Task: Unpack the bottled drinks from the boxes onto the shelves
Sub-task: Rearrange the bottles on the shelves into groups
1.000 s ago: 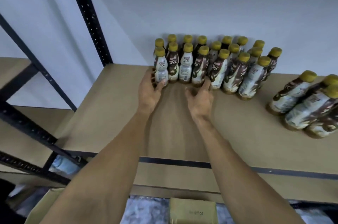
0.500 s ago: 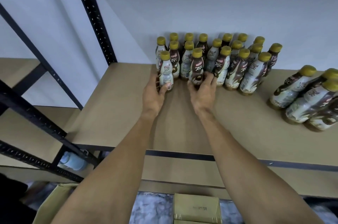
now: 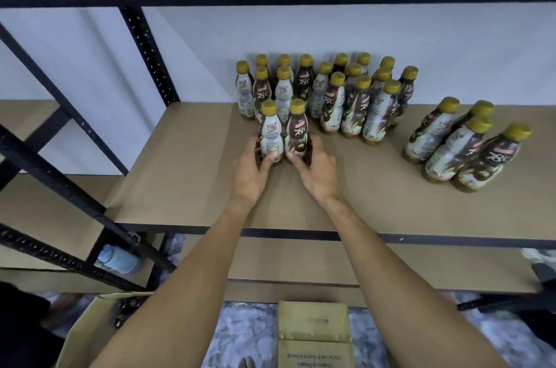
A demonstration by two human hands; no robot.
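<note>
My left hand (image 3: 251, 173) curls round the base of one gold-capped bottle (image 3: 270, 134) and my right hand (image 3: 316, 175) grips a second bottle (image 3: 296, 133). The two stand upright, side by side and touching, on the brown shelf (image 3: 186, 181), just in front of the main cluster of bottles (image 3: 355, 97) against the white wall. Four more bottles (image 3: 463, 145) stand well apart at right. Below, an open cardboard box (image 3: 87, 334) and a closed box (image 3: 313, 322) sit on the floor.

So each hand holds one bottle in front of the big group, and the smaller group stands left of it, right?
No. The head view shows the smaller group at the right of the big group. The rest holds: the left hand holds the pale bottle, the right hand the brown bottle, in front.
</note>
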